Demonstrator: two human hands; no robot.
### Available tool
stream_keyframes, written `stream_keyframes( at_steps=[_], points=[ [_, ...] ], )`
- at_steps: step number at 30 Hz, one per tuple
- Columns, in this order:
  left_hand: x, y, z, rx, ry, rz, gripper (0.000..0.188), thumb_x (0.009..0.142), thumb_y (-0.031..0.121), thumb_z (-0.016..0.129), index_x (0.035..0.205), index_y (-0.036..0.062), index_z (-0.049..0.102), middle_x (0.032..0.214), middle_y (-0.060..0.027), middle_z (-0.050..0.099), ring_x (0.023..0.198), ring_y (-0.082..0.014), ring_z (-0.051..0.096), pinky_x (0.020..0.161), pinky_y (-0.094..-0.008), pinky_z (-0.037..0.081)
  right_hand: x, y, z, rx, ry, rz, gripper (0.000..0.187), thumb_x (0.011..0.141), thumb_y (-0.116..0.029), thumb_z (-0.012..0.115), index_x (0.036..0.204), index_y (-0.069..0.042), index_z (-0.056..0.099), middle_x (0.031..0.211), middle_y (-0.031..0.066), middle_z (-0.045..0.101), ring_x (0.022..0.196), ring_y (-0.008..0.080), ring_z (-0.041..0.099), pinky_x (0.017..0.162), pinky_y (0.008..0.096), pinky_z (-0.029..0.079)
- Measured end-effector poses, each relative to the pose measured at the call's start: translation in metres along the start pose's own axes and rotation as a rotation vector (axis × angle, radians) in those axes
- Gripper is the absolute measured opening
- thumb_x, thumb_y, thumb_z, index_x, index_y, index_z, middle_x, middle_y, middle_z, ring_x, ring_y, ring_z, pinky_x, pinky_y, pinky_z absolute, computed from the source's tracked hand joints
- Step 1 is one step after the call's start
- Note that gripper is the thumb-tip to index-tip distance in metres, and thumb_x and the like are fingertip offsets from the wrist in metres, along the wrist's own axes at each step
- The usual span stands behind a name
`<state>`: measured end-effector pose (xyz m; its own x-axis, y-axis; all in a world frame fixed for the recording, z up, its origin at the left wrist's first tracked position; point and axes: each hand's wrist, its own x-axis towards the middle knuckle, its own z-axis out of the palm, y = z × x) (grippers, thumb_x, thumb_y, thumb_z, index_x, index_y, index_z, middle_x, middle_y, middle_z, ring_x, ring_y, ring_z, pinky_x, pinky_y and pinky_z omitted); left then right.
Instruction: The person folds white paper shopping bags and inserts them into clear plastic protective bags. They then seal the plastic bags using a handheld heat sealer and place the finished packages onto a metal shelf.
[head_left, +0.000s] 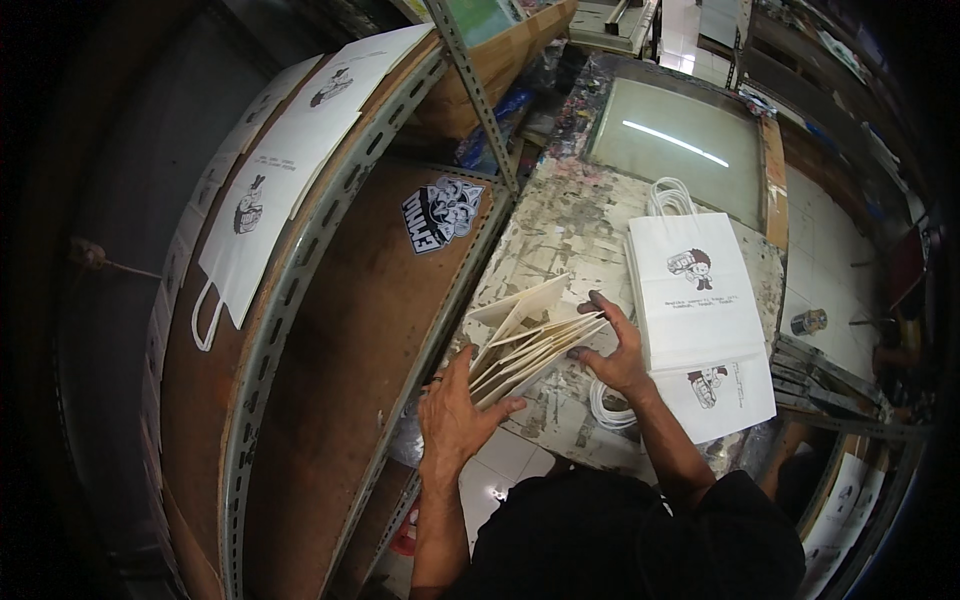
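Observation:
A fanned bundle of off-white folded paper (535, 345), probably flat paper bags, stands on edge over the near part of the paint-stained table. My left hand (458, 418) presses along its left side, fingers on the outer face and thumb toward the near edge. At the right end my right hand (622, 350) curls round the bundle, its thumb and dark-smudged fingers on either side of the edges. Gaps show between the layers. Just right of that hand lie white printed paper bags (700, 290) in overlapping piles, with twisted white handles.
The stained table (545, 225) has a framed glass panel (680, 150) at its far end. To my left rises a metal-edged rack (330, 330) with printed bags (270, 190) on its upper board and a sticker (440, 215). A can (808, 321) sits on the tiled floor at right.

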<state>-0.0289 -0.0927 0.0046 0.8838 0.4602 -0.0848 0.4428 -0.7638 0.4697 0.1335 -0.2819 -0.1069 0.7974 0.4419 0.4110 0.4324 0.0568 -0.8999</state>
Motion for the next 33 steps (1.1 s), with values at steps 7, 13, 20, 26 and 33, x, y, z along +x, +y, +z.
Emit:
stream_keyframes(
  at_steps=[7, 13, 20, 26, 33],
  points=[
    [0.0, -0.006, -0.001, -0.038, -0.039, 0.015, 0.079, 0.076, 0.052, 0.076, 0.133, 0.0027, 0.053, 0.115, -0.0233, 0.066, 0.11, -0.0404, 0.061, 0.092, -0.0505, 0.047, 0.019, 0.001, 0.007, -0.154, 0.032, -0.107, 0.078, 0.061, -0.006, 0.089, 0.131, -0.003, 0.054, 0.129, 0.0165, 0.054, 0.123, 0.0292, 0.052, 0.107, 0.0378, 0.039],
    [-0.003, -0.005, 0.002, 0.028, 0.03, 0.075, 0.049, 0.077, 0.033, 0.078, 0.115, 0.0051, 0.063, 0.1, -0.0185, 0.07, 0.094, -0.0382, 0.066, 0.082, -0.0492, 0.049, 0.034, 0.014, 0.015, 0.307, -0.078, 0.209, 0.06, 0.063, -0.005, 0.087, 0.117, -0.004, 0.061, 0.121, 0.0114, 0.058, 0.119, 0.0235, 0.054, 0.104, 0.0344, 0.04],
    [-0.007, -0.012, -0.008, 0.131, 0.122, 0.053, 0.02, 0.077, 0.019, 0.077, 0.093, 0.0084, 0.07, 0.087, -0.0207, 0.068, 0.081, -0.0384, 0.067, 0.069, -0.0462, 0.05, 0.046, 0.01, 0.016, 0.348, -0.255, 0.084, 0.03, 0.068, -0.001, 0.082, 0.095, 0.0, 0.069, 0.1, 0.0061, 0.069, 0.093, 0.0141, 0.064, 0.082, 0.029, 0.051],
    [-0.021, 0.005, -0.055, 0.19, 0.338, 0.196, 0.025, 0.073, 0.019, 0.079, 0.093, 0.0065, 0.07, 0.091, -0.0145, 0.071, 0.092, -0.0342, 0.067, 0.077, -0.0442, 0.049, 0.04, -0.055, 0.007, 0.454, -0.18, 0.226, 0.017, 0.075, 0.001, 0.078, 0.089, 0.002, 0.068, 0.079, 0.0057, 0.071, 0.074, 0.0107, 0.065, 0.071, 0.0261, 0.052],
    [-0.044, 0.048, -0.077, 0.286, 1.072, 0.67, 0.053, 0.083, 0.045, 0.076, 0.118, 0.008, 0.059, 0.126, -0.0125, 0.061, 0.13, -0.0406, 0.042, 0.102, -0.0547, 0.036, 0.033, -0.094, -0.047, 0.545, 0.487, 0.271, 0.018, 0.078, 0.005, 0.075, 0.094, 0.002, 0.07, 0.088, 0.0085, 0.073, 0.076, 0.0144, 0.069, 0.072, 0.0279, 0.056]
  ],
)
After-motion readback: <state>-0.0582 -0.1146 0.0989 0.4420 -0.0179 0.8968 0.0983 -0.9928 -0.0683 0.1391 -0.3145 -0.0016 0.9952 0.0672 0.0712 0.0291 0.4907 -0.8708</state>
